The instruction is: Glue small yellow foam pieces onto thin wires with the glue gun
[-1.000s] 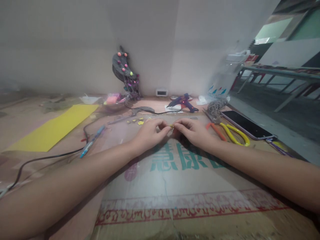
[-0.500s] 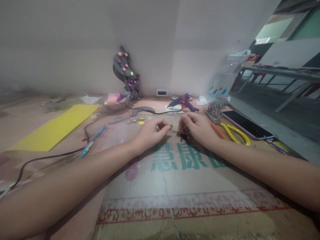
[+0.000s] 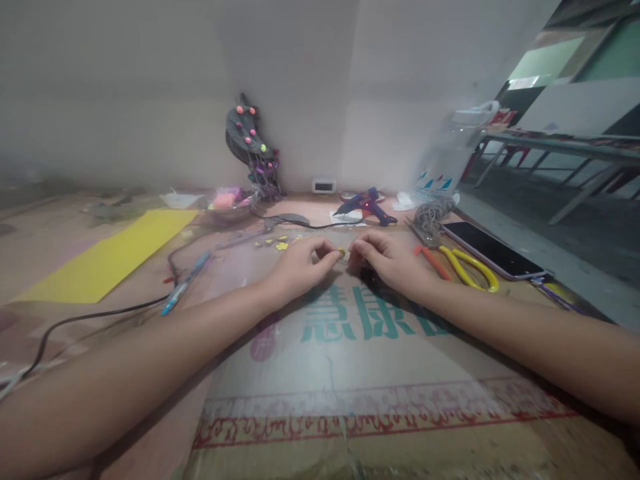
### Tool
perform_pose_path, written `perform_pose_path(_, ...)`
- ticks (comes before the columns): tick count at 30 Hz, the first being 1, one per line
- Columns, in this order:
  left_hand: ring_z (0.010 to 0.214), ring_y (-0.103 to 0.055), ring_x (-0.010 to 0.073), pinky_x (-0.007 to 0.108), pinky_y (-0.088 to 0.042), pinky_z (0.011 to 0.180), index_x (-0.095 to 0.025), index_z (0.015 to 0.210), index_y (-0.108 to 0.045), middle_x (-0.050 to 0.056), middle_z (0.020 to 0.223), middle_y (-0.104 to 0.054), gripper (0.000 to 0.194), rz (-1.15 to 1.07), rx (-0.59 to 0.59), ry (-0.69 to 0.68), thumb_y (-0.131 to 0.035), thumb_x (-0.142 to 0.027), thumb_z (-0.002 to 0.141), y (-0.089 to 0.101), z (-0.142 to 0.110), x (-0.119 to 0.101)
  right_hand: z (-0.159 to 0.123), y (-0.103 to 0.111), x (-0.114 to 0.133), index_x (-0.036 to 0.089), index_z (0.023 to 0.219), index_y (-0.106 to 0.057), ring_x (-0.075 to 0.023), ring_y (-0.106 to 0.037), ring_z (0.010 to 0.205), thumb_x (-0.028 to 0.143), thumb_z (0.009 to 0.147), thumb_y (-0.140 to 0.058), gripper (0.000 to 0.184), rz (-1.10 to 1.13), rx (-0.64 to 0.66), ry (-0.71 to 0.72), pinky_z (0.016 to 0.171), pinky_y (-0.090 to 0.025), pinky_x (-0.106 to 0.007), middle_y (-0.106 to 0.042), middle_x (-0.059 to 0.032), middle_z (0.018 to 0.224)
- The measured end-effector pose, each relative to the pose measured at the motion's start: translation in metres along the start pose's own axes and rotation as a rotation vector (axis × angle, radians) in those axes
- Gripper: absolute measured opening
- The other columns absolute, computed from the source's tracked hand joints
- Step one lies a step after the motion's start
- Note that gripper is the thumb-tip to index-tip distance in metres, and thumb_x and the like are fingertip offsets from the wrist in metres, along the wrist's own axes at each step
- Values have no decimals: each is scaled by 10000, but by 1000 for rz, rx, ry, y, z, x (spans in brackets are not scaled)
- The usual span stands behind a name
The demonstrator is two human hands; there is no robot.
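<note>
Right hand back beside the yellow piece

Nearest lies the board [image 3: 295,373], its red border across the front and green lettering beyond, partly under the hands. It looks the same as half a second ago.

The left hand [image 3: 304,269] has not shifted: thumb and forefinger are closed in a pinch on the small yellow piece [image 3: 342,253], which pokes out at their tips just above the board.

The right hand [image 3: 393,259] has changed. Half a second ago it stood farther off; now it has moved left, its fingertips just beside the piece with a slim gap between. Thumb and forefinger are curled close together; whether they hold anything I cannot tell. The dark patch that showed under it then is now mostly covered.

To either side, the pen [image 3: 186,283], scissors [image 3: 470,268] and phone [image 3: 495,250] have stayed put. Past the hands, so have the yellow flower [image 3: 282,246], glue gun [image 3: 364,204], twine [image 3: 434,215] and, against the wall, the moon ornament [image 3: 243,137].
</note>
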State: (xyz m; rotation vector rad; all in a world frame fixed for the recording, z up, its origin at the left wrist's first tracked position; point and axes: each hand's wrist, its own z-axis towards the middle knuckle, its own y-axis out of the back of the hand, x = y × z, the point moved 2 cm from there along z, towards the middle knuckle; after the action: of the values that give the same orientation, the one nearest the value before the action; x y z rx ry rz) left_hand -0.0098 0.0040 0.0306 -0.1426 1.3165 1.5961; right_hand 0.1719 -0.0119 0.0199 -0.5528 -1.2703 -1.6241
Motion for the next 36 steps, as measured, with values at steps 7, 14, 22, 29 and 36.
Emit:
perform_pose_path(7,752,-600,151,272,-437,718,-168,770,-627,7,788,-680,181,-16,14,-34,-527,-278,874,0,0,1,2,-3,-12,205,986,-579,-146,-633,658,336,918,-507,164,112,22,12,608,-518,-270,-647,3,729)
perform_pose_path(14,764,-604,161,284,-439,724,-172,778,-629,12,795,-683,198,10,13,-20,-526,-309,878,0,-1,0,1,-2,-2,188,881,-605,-150,-643,640,323,874,-568,140,46,2,-22,596,-516,-271,-673,-13,719)
perform_pose_path(22,761,-609,166,285,-449,724,-170,774,-636,17,791,-692,196,38,5,-26,-529,-301,873,1,-1,-3,0,0,-1,182,911,-640,-155,-655,691,274,867,-545,139,-39,-13,15,630,-513,-272,-695,-17,761)
perform_pose_path(29,764,-607,165,280,-446,729,-172,790,-647,14,793,-694,185,26,9,-44,-523,-286,867,0,-1,-1,-1,-2,2,183,864,-631,-133,-629,567,183,833,-484,150,-7,10,-33,542,-493,-258,-670,5,702)
perform_pose_path(36,762,-607,166,289,-441,730,-174,771,-632,17,792,-691,209,39,13,-37,-517,-313,877,0,-1,0,1,1,0,178,913,-643,-149,-638,663,284,852,-561,147,14,-53,-19,601,-501,-268,-673,-16,738)
